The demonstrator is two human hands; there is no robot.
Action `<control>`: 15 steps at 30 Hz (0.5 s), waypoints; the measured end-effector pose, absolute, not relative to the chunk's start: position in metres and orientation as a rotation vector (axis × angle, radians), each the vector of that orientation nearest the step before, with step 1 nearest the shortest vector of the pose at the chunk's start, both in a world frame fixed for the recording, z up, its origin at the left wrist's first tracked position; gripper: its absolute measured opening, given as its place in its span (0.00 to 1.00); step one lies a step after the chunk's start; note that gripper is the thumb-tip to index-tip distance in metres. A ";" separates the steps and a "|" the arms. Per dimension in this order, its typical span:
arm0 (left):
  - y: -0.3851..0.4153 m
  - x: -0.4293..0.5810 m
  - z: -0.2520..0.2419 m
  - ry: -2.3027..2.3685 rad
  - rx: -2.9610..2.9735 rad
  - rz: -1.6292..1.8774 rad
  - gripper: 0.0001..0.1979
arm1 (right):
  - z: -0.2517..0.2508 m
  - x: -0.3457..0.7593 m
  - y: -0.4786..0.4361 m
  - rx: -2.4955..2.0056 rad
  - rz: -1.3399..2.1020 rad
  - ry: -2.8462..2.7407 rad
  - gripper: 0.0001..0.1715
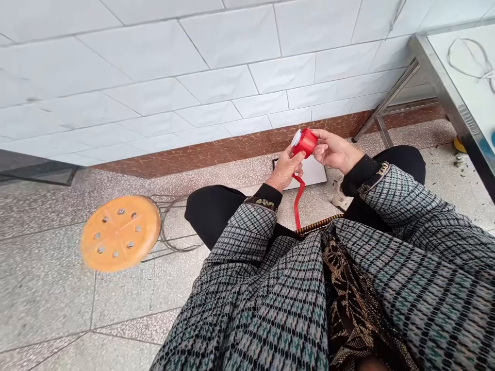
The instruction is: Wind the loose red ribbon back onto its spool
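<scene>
Between my two hands is a roll of red ribbon (307,142) with a white end on its left side. My left hand (286,166) grips the roll from the lower left, thumb pressed on the red face. From beneath that hand a loose red tail (297,202) hangs down toward my lap. My right hand (333,149) meets the roll at its upper right, fingers curled and fingertips against its edge. Some of its fingers hide one another. Below the hands, a white flat panel with a dark edge (315,172) lies on the floor.
An orange round stool (120,233) with wire legs stands on the speckled floor to the left. At the right is a metal-framed table (444,67) with a white cable (469,59) on top. A white tiled wall (232,77) rises in front.
</scene>
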State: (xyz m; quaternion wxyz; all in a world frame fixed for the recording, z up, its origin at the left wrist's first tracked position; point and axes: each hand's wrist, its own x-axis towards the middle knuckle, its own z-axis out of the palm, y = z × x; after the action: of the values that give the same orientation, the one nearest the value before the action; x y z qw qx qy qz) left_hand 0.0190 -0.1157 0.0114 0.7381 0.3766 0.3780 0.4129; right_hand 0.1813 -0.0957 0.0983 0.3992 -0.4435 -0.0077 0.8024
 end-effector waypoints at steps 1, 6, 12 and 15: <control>-0.117 0.018 0.011 0.824 0.832 0.905 0.37 | 0.097 0.182 -0.096 -1.130 2.045 -0.017 0.09; -0.124 0.018 0.005 0.814 0.816 0.923 0.39 | 0.090 0.175 -0.112 -1.195 1.964 -0.160 0.10; -0.132 0.027 -0.002 0.886 0.799 0.968 0.37 | 0.068 0.166 -0.128 -1.215 1.761 -0.436 0.17; -0.131 0.026 -0.007 0.895 0.849 0.966 0.36 | 0.065 0.173 -0.121 -1.218 1.768 -0.317 0.14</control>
State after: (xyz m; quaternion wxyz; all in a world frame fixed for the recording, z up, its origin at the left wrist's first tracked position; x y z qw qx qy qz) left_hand 0.0262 -0.1307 -0.0068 0.7085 0.3825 0.4029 0.4352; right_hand 0.1727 -0.1207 0.0651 0.4668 -0.4963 -0.1291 0.7205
